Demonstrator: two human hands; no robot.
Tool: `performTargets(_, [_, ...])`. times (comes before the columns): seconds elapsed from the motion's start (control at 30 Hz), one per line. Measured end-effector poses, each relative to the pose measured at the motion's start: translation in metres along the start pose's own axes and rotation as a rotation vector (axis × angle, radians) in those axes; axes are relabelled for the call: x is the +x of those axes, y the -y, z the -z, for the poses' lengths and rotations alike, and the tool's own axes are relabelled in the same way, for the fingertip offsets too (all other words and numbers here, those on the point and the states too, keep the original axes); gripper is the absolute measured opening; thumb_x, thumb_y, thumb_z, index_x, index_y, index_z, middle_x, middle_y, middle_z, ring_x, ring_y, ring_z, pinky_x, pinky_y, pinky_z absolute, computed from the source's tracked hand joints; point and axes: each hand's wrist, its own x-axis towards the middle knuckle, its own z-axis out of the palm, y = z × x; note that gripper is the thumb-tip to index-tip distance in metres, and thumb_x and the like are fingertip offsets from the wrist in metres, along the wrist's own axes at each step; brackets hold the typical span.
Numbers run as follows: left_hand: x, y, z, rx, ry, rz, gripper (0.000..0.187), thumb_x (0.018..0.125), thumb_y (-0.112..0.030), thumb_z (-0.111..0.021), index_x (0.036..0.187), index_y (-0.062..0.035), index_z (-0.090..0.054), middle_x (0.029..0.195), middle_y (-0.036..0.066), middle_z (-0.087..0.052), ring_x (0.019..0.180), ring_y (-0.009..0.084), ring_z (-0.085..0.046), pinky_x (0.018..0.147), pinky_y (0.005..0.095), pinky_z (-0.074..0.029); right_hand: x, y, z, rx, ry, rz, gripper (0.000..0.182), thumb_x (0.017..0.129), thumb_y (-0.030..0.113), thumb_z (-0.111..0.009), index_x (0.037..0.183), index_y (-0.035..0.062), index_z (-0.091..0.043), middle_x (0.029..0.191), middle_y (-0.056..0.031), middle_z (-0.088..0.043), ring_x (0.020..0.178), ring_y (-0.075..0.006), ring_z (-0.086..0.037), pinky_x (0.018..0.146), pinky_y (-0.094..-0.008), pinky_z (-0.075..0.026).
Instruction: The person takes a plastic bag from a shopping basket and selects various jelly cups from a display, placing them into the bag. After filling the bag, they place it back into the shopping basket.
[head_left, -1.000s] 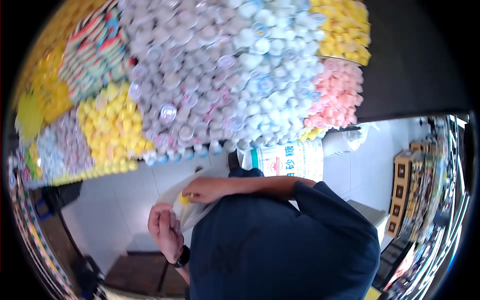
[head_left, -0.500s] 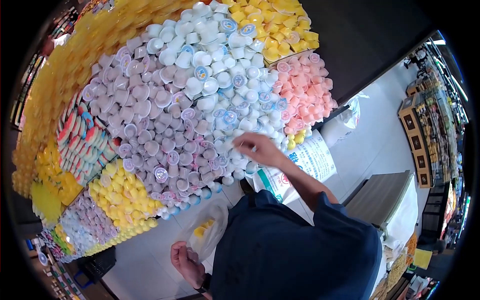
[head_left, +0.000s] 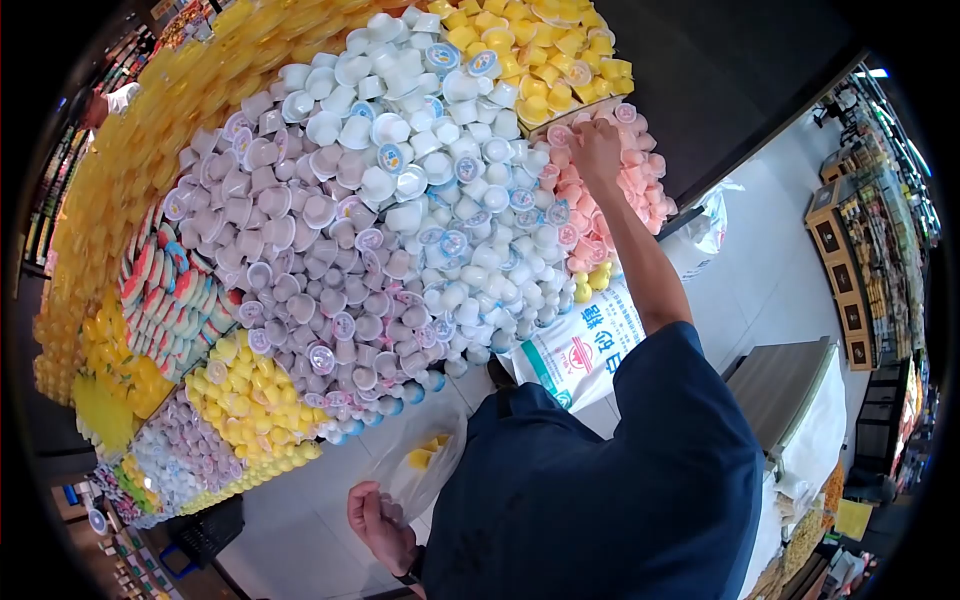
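My left hand (head_left: 382,525) is closed on the rim of a clear plastic bag (head_left: 412,478), low in front of my body. A few yellow pieces (head_left: 428,452) show inside the bag. With the arm stretched far out, my right hand (head_left: 597,155) rests at the upper part of the pile of pink jelly cups (head_left: 632,160). Its fingers are curled down among the cups, and what they hold, if anything, is hidden. Beside the pink pile lie white jelly cups (head_left: 490,240) with blue lids, and behind it yellow jelly cups (head_left: 560,55).
Lilac jelly cups (head_left: 310,250) fill the middle of the display, and more yellow cups (head_left: 250,390) lie at lower left. A printed white sack (head_left: 580,350) stands below the pile. At right is a grey-topped bin (head_left: 785,395); shelves line the far right.
My right hand has gone from above the white cups out to the pink cups, farther away and up in view. My left hand still holds the bag in nearly the same place.
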Motion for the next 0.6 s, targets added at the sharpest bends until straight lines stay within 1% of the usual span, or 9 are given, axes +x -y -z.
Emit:
performTargets(0.03, [-0.001, -0.001, -0.002, 0.001, 0.016, 0.007, 0.004, 0.093, -0.006, -0.057, 0.091, -0.0059, -0.061, 0.061, -0.007, -0.044, 0.050, 0.0005, -0.036, 0.045, 0.0183, -0.022, 0.000, -0.002, -0.004, -0.093, 0.049, 0.006, 0.018, 0.075, 0.017, -0.075, 0.086, 0.0041, -0.071, 0.086, -0.0144, -0.065, 0.085, -0.0332, -0.060, 0.079, -0.0433, -0.048])
performTargets(0.17, [-0.003, 0.000, -0.004, 0.005, 0.040, 0.017, 0.006, 0.093, -0.007, -0.055, 0.092, -0.0058, -0.061, 0.061, -0.008, -0.042, 0.048, 0.0005, -0.033, 0.044, 0.0187, -0.021, -0.003, -0.007, -0.010, -0.070, 0.056, -0.005, 0.016, 0.074, 0.017, -0.075, 0.083, 0.0037, -0.069, 0.087, -0.0140, -0.065, 0.084, -0.0324, -0.061, 0.077, -0.0435, -0.048])
performTargets(0.27, [-0.002, 0.003, -0.001, 0.031, 0.019, 0.000, 0.007, 0.094, -0.006, -0.054, 0.092, -0.0059, -0.061, 0.061, -0.007, -0.042, 0.049, 0.0003, -0.033, 0.044, 0.0189, -0.020, -0.003, -0.010, -0.005, 0.070, 0.064, -0.017, 0.016, 0.076, 0.016, -0.074, 0.081, 0.0022, -0.068, 0.084, -0.0136, -0.065, 0.083, -0.0302, -0.061, 0.075, -0.0418, -0.049])
performTargets(0.37, [-0.002, -0.002, -0.004, 0.030, 0.045, 0.019, 0.008, 0.094, -0.007, -0.053, 0.092, -0.0057, -0.061, 0.063, -0.007, -0.043, 0.050, 0.0001, -0.034, 0.044, 0.0186, -0.021, -0.003, -0.004, 0.015, 0.215, 0.029, -0.029, 0.016, 0.079, 0.015, -0.073, 0.080, 0.0006, -0.066, 0.083, -0.0126, -0.065, 0.078, -0.0262, -0.061, 0.071, -0.0372, -0.049])
performTargets(0.43, [0.002, 0.002, 0.001, 0.037, 0.039, 0.005, 0.007, 0.095, -0.008, -0.054, 0.093, -0.0056, -0.060, 0.060, -0.008, -0.040, 0.047, 0.0005, -0.031, 0.042, 0.0194, -0.019, -0.004, -0.004, 0.027, 0.520, -0.047, -0.113, 0.014, 0.085, 0.014, -0.072, 0.084, 0.0018, -0.065, 0.078, -0.0052, -0.062, 0.071, -0.0172, -0.058, 0.068, -0.0294, -0.047])
performTargets(0.5, [0.002, 0.007, 0.004, 0.019, 0.037, -0.007, 0.006, 0.095, -0.009, -0.054, 0.094, -0.0055, -0.059, 0.058, -0.009, -0.038, 0.045, 0.0006, -0.028, 0.041, 0.0199, -0.018, -0.011, -0.006, 0.043, 0.739, 0.031, -0.253, 0.013, 0.088, 0.014, -0.070, 0.087, 0.0021, -0.064, 0.077, -0.0034, -0.058, 0.075, -0.0132, -0.057, 0.071, -0.0262, -0.046])
performTargets(0.53, [0.002, 0.006, 0.003, -0.007, 0.019, -0.004, 0.006, 0.095, -0.009, -0.055, 0.094, -0.0055, -0.059, 0.059, -0.009, -0.038, 0.046, 0.0005, -0.029, 0.041, 0.0198, -0.019, -0.016, 0.007, 0.060, 0.771, 0.056, -0.350, 0.013, 0.091, 0.015, -0.068, 0.092, 0.0034, -0.062, 0.079, 0.0018, -0.055, 0.075, -0.0095, -0.052, 0.070, -0.0250, -0.045])
performTargets(0.57, [0.001, 0.004, 0.002, -0.022, 0.024, 0.019, 0.008, 0.096, -0.010, -0.054, 0.094, -0.0046, -0.060, 0.062, -0.009, -0.040, 0.049, 0.0003, -0.030, 0.043, 0.0195, -0.019, -0.022, 0.030, 0.082, 0.910, 0.112, -0.392, 0.010, 0.092, 0.015, -0.068, 0.090, 0.0074, -0.062, 0.082, 0.0016, -0.057, 0.075, -0.0096, -0.053, 0.070, -0.0242, -0.044])
performTargets(0.6, [0.001, 0.001, 0.004, -0.026, 0.010, 0.054, 0.010, 0.096, -0.010, -0.053, 0.094, -0.0037, -0.061, 0.065, -0.008, -0.042, 0.053, 0.0000, -0.031, 0.045, 0.0191, -0.020, -0.034, 0.035, 0.084, 1.120, 0.207, -0.511, 0.008, 0.094, 0.013, -0.064, 0.089, 0.0078, -0.059, 0.085, -0.0015, -0.061, 0.080, -0.0108, -0.058, 0.072, -0.0251, -0.047])
